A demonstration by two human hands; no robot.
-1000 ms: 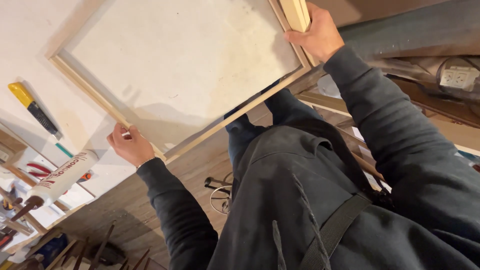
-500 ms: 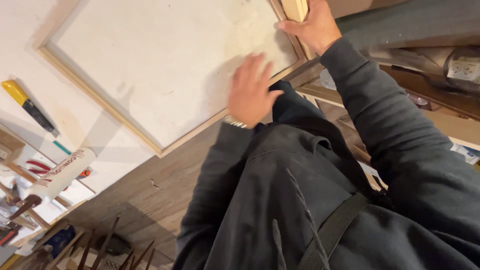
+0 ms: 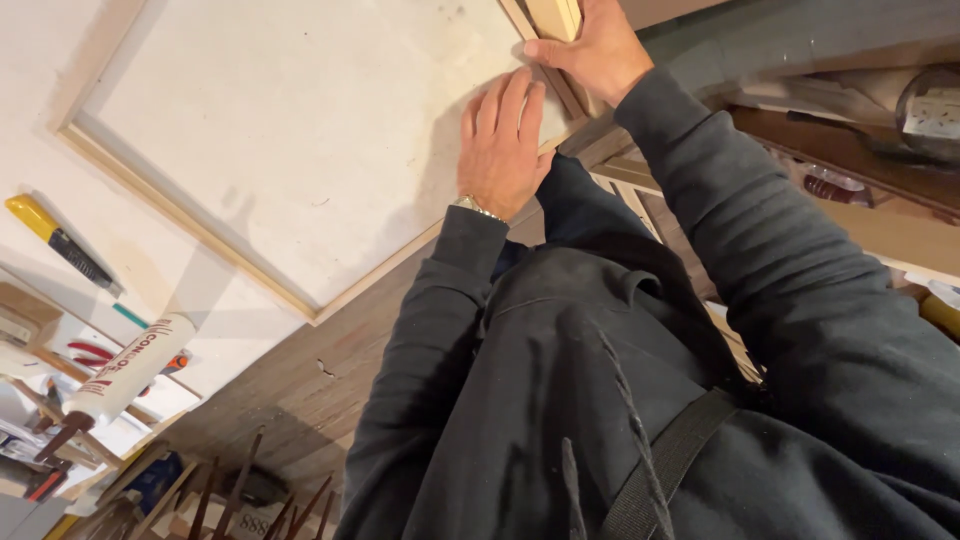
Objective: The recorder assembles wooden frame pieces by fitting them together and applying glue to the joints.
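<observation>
Framed panel (image 3: 300,140), pale board edged with thin wood strips, lies flat on the white counter (image 3: 40,60). Left hand (image 3: 500,150) rests palm-down near its corner, fingers (image 3: 515,100) pressed together and extended; right hand (image 3: 585,50) pinches the wood strip (image 3: 555,15) at that corner. Steady downward pressure should keep the corner joint flush.

Framed panel (image 3: 300,130) lay on table (image 3: 40,60). Left hand (image 3: 500,150) flat on panel's near corner, right hand (image 3: 585,50) just beyond. Marker (image 3: 60,243) and caulk tube (image 3: 120,375) left of panel.
</observation>
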